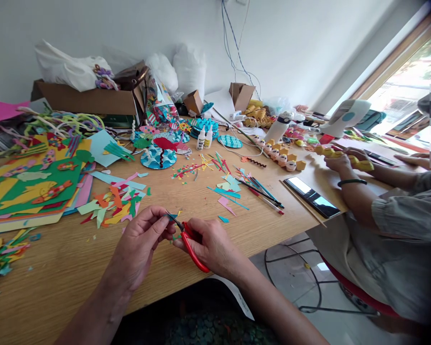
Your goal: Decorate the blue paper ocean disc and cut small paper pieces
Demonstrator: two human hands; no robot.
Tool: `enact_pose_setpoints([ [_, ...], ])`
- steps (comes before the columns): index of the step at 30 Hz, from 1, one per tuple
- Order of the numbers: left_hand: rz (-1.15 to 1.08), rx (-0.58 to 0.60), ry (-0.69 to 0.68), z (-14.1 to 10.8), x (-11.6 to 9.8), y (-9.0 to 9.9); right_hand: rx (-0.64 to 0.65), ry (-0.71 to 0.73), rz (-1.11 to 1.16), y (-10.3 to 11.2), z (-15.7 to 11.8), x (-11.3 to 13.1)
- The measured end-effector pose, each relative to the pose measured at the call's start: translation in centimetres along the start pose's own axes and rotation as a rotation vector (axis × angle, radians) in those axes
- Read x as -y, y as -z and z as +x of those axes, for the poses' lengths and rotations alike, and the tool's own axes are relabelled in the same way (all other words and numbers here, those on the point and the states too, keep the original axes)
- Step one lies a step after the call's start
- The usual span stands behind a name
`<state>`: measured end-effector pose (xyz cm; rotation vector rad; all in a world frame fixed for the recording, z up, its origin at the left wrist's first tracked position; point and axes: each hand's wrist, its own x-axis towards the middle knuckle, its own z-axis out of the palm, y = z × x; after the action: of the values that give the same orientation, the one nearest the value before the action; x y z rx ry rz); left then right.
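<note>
My right hand [210, 242] grips a pair of scissors [194, 254] with red handles, near the table's front edge. Their dark blades point left, toward the fingertips of my left hand [147, 235]. Pinched in those fingertips is a small blue paper piece [171, 217], and the blade tips are at it. Small green bits show just under my right fingers. Left of my hands lies a heap of colourful paper scraps [120, 203]. Beyond them stands a blue scalloped disc [158, 158] bearing a red paper fish [166, 144].
Two glue bottles [204, 139], coloured pencils [260, 191] and a phone [311, 196] lie about the wooden table [187, 191]. Paper fish rest on green sheets [57, 177] at left. On the right, a co-worker's hands [339, 163] hold a yellow egg-carton strip [361, 164].
</note>
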<state>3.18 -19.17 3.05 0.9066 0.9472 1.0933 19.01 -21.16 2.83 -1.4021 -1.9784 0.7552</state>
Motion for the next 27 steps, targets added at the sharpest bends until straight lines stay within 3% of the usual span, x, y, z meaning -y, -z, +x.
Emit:
enact_pose_setpoints([
  [15, 0.003, -0.03, -0.028, -0.04, -0.1, 0.31, 0.034, -0.026, 0.002, -0.14, -0.11, -0.28],
  [27, 0.189, 0.084, -0.048, 0.11, 0.09, 0.81, 0.048, -0.037, -0.011, -0.22, -0.12, -0.18],
])
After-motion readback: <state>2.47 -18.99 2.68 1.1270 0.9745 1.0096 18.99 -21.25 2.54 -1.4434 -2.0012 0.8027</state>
